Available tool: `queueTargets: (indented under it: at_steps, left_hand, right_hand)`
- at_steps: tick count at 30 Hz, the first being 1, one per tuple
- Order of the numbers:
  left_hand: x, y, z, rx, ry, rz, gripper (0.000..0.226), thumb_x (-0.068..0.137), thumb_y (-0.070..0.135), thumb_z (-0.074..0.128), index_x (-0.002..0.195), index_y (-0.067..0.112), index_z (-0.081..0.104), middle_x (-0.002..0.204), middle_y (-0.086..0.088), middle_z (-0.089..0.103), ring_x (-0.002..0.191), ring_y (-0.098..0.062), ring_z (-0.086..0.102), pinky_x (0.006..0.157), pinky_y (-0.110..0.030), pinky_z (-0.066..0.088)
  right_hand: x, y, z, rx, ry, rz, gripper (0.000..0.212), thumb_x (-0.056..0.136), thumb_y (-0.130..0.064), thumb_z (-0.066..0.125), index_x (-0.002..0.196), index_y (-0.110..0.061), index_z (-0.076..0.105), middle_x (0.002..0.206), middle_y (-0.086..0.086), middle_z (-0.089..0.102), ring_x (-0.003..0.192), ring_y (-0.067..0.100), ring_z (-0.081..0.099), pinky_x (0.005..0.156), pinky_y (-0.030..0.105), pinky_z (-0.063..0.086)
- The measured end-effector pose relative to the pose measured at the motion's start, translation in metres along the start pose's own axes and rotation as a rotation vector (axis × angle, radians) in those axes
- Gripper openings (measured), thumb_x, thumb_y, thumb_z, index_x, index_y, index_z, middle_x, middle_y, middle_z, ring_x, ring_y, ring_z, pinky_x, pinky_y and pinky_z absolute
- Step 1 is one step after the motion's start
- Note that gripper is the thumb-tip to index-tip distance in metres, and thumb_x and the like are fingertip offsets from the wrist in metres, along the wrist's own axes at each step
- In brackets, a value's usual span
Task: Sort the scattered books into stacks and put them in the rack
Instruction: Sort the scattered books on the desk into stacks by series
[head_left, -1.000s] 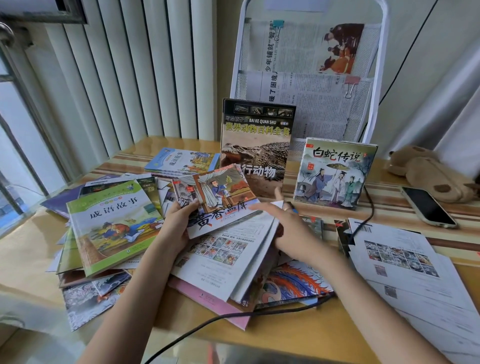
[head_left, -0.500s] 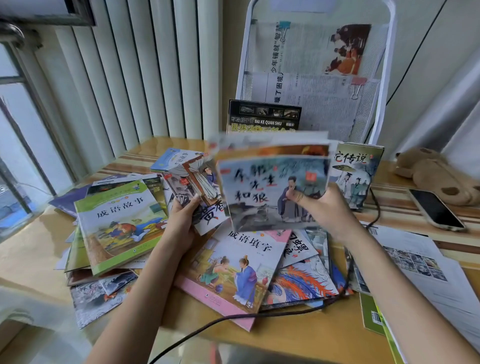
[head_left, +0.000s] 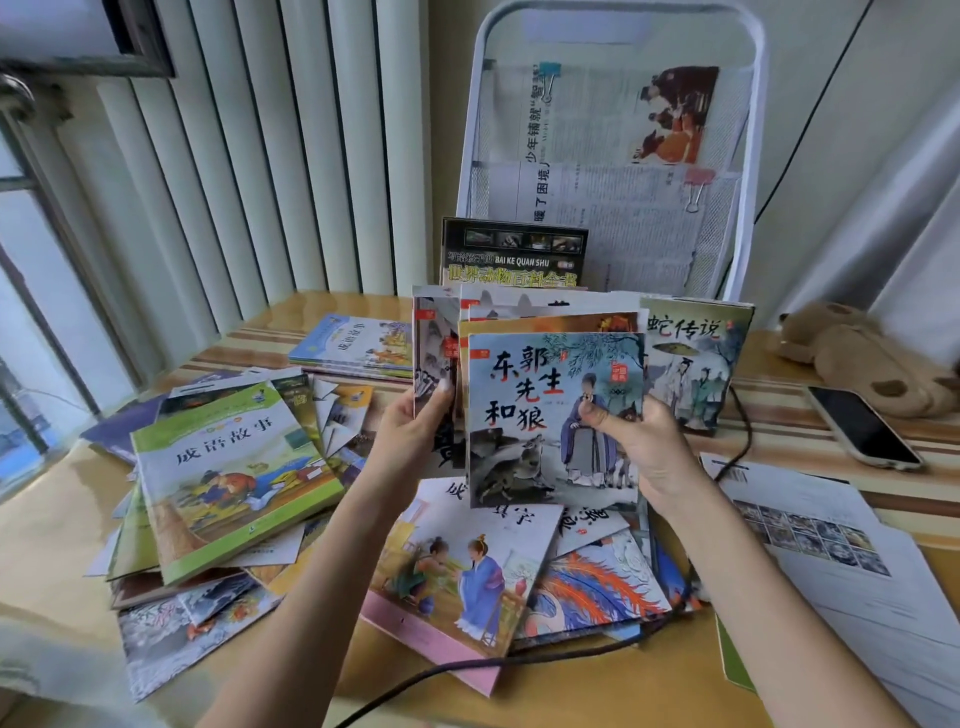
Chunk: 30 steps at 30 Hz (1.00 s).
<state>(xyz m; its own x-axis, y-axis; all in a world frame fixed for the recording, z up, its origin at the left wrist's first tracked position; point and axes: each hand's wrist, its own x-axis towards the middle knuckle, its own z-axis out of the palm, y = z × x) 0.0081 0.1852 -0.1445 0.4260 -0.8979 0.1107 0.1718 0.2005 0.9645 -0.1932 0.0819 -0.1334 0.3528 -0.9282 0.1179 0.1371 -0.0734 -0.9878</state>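
- My left hand (head_left: 415, 441) sits just left of frame centre, thumb and fingers curled round the left edge of a fanned bundle of thin picture books (head_left: 524, 322), held upright above the table.
- My right hand (head_left: 644, 447) sits just right of centre, thumb pressed on the cover of the front book (head_left: 550, 415), fingers curled behind it. That cover faces me and shows a robed figure and a wolf.
- The rest of the bundle stands behind the front book, top edges stepped, reaching from my left hand across to my right.
- The white mesh rack (head_left: 748, 156) stands at upper centre, at the far edge of the wooden table (head_left: 597, 691). Newspaper sheets are clipped inside it.
- A dark animal encyclopedia (head_left: 514, 254) stands upright in front of the rack, its lower part hidden by the bundle.
- A green-edged book (head_left: 696, 358) with painted figures stands just right of the bundle, partly covered by it.
- A green storybook (head_left: 228, 473) lies on top of a loose heap in the left part of the frame.
- A pink-edged book (head_left: 447, 582) lies flat at lower centre, under my hands, with a phoenix-cover book (head_left: 597, 587) beside it to the right.
- A flat stack of blue books (head_left: 353, 343) lies left of the bundle, farther back.
- A black cable (head_left: 467, 665) crosses the lower centre.
- At right: printed sheets (head_left: 841, 561), a phone (head_left: 862, 426) face up, and a brown plush toy (head_left: 862, 358) behind it.
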Motion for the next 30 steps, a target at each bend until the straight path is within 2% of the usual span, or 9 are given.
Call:
queueTargets:
  at_steps: [3,5,9,14,17,20,22,24,30]
  left_hand:
    - [0.004,-0.002,0.002,0.015,-0.011,0.020,0.028,0.075,0.033,0.064,0.090,0.010,0.069,0.088,-0.012,0.073,0.082,-0.027,0.070,0.082,-0.045,0.053]
    - [0.006,-0.002,0.005,0.022,-0.063,0.025,0.026,0.072,0.029,0.066,0.090,0.010,0.069,0.087,-0.008,0.074,0.082,-0.023,0.071,0.080,-0.041,0.056]
    - [0.010,-0.001,0.015,0.118,-0.157,0.017,0.026,0.072,0.031,0.063,0.091,0.014,0.067,0.083,-0.001,0.075,0.079,-0.017,0.071,0.072,-0.034,0.058]
    - [0.011,-0.001,0.017,0.245,-0.290,0.002,0.035,0.076,0.031,0.068,0.104,0.012,0.061,0.089,0.003,0.073,0.080,-0.012,0.070,0.066,-0.022,0.054]
    - [0.010,-0.005,0.014,0.190,-0.237,0.033,0.048,0.068,0.022,0.083,0.109,0.015,0.060,0.097,-0.002,0.073,0.084,-0.016,0.071,0.065,-0.022,0.055]
    - [0.003,-0.017,0.031,0.101,-0.114,0.099,0.056,0.067,0.003,0.078,0.111,0.023,0.051,0.108,-0.006,0.067,0.094,-0.016,0.069,0.073,-0.027,0.057]
    - [0.000,-0.021,0.040,0.120,-0.050,0.161,0.052,0.070,0.000,0.076,0.109,0.021,0.048,0.107,-0.007,0.065,0.093,-0.013,0.068,0.073,-0.026,0.057]
    - [0.003,-0.014,0.043,0.158,-0.003,0.268,0.050,0.071,0.005,0.077,0.107,0.020,0.045,0.109,-0.006,0.062,0.099,-0.018,0.066,0.077,-0.034,0.058]
    - [0.026,0.019,0.050,0.366,0.166,0.506,0.058,0.065,0.034,0.081,0.105,0.021,0.042,0.102,0.011,0.061,0.096,-0.005,0.063,0.082,-0.038,0.056]
  right_hand:
    - [0.000,0.006,-0.010,0.030,0.036,-0.014,0.051,0.067,-0.015,0.076,0.114,-0.014,0.058,0.118,0.005,0.064,0.114,0.018,0.057,0.104,0.035,0.040]
    - [0.000,0.008,-0.012,0.081,0.086,-0.002,0.087,0.068,-0.022,0.077,0.142,-0.011,0.035,0.148,0.005,0.038,0.137,0.020,0.033,0.113,0.038,0.025]
    - [0.003,0.010,-0.009,0.066,0.021,-0.046,0.121,0.051,-0.048,0.087,0.148,-0.013,0.022,0.154,0.004,0.026,0.142,0.020,0.024,0.117,0.044,0.018]
    - [0.008,0.008,-0.010,0.106,-0.005,-0.119,0.071,0.065,-0.024,0.077,0.125,-0.043,0.044,0.140,0.002,0.045,0.126,0.019,0.048,0.097,0.030,0.045]
    - [0.009,0.010,-0.014,0.130,-0.003,-0.061,0.057,0.064,-0.024,0.075,0.114,-0.037,0.050,0.130,0.007,0.052,0.105,0.020,0.056,0.068,0.012,0.048]
    - [0.003,0.020,-0.003,0.051,0.017,0.028,0.075,0.057,-0.040,0.080,0.122,-0.017,0.049,0.122,0.009,0.061,0.102,0.020,0.062,0.078,0.021,0.048]
    - [0.001,0.015,0.004,0.015,0.033,-0.030,0.045,0.070,-0.028,0.078,0.107,-0.021,0.054,0.111,0.005,0.065,0.096,0.011,0.065,0.073,0.010,0.047]
    - [0.005,-0.003,0.009,-0.046,0.003,-0.122,0.023,0.080,-0.015,0.070,0.089,-0.027,0.053,0.091,-0.006,0.066,0.077,-0.001,0.066,0.066,0.006,0.046]
    - [0.022,-0.038,0.015,-0.068,0.049,-0.265,0.026,0.074,-0.023,0.074,0.091,-0.025,0.055,0.088,-0.008,0.068,0.080,-0.001,0.067,0.074,0.016,0.051]
